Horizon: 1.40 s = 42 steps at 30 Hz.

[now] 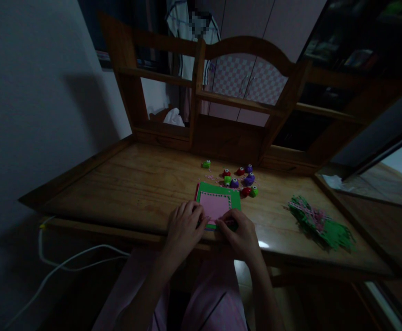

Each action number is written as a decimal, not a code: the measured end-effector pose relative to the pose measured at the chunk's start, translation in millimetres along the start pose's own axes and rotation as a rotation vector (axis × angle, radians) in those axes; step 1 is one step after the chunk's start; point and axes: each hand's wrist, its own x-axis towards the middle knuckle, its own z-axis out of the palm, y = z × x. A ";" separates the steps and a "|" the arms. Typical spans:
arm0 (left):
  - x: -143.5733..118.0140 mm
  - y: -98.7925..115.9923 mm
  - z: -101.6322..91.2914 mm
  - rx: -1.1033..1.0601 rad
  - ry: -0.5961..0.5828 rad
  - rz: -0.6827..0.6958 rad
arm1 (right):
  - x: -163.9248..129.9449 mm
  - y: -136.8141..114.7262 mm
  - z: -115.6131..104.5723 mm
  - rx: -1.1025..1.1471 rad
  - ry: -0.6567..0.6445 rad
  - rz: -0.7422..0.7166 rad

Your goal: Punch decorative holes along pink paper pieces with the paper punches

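A pink paper sheet [215, 206] lies on a larger green sheet [236, 198] at the desk's front edge. A dark, beaded-looking border runs along the pink sheet's top and right sides. My left hand [186, 224] rests at its lower left corner, fingers curled and the thumb tip close to the bottom edge. At the lower right corner, my right hand [239, 230] has thumb and forefinger pinched together against the paper. Whatever thin piece may be between the fingertips of either hand is too small and dark to make out. A red edge shows under the green sheet's left side.
Behind the sheets sit several small red, green and purple craft punches [249, 179] among pink paper bits [209, 177]. To the right lies a pile of green and pink cut paper strips [321, 225]. A wooden shelf [228, 133] rises along the desk's back; a white cable [80, 252] hangs at left.
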 end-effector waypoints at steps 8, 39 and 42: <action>-16.8 3.0 -1.7 -0.073 0.167 0.029 | -0.5 -0.5 -0.9 -0.006 -0.006 -0.003; -60.2 9.7 -6.4 0.222 0.059 0.124 | -1.4 -0.7 -1.4 0.025 -0.008 -0.005; -61.7 1.1 -6.1 0.226 0.048 0.124 | -1.0 -0.9 -2.2 0.018 -0.010 0.001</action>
